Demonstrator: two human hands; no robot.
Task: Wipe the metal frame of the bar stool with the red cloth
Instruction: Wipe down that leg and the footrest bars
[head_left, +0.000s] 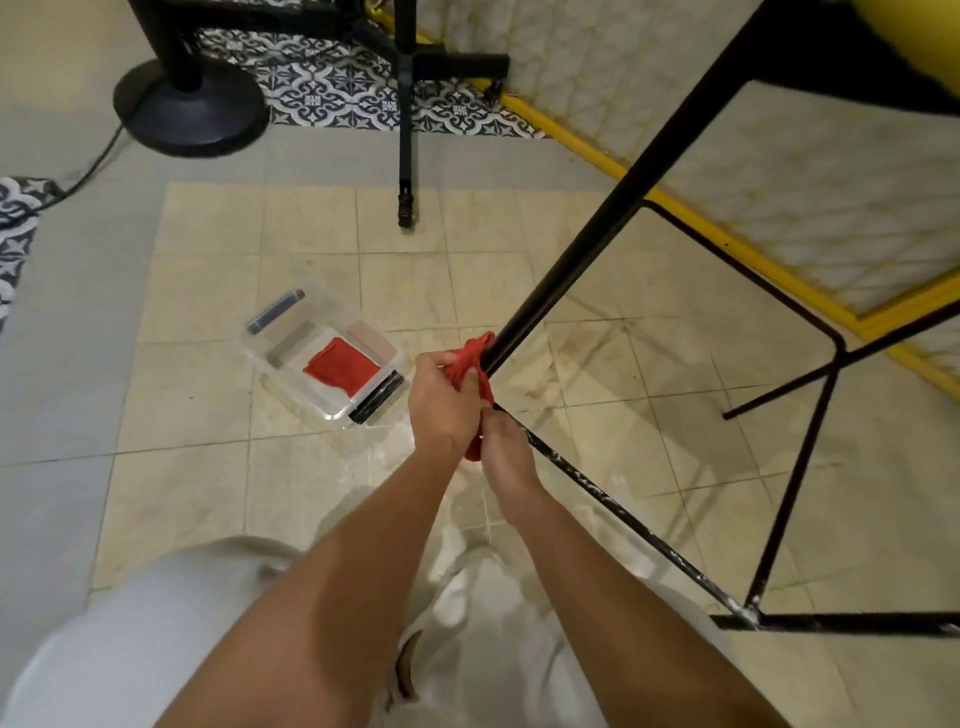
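Two hands hold the red cloth (474, 358) round one leg of the bar stool's metal frame (597, 228).
Our forearms reach forward side by side, the left hand (441, 402) a little ahead of the right hand (506, 454). The black leg slants, its long axis running from upper right down to our hands. Our left fingers curl tight round the cloth bunched on the leg; our right fingers pinch its hanging tail. A clear box (260, 358) lies nearby on the tiled floor (208, 291).
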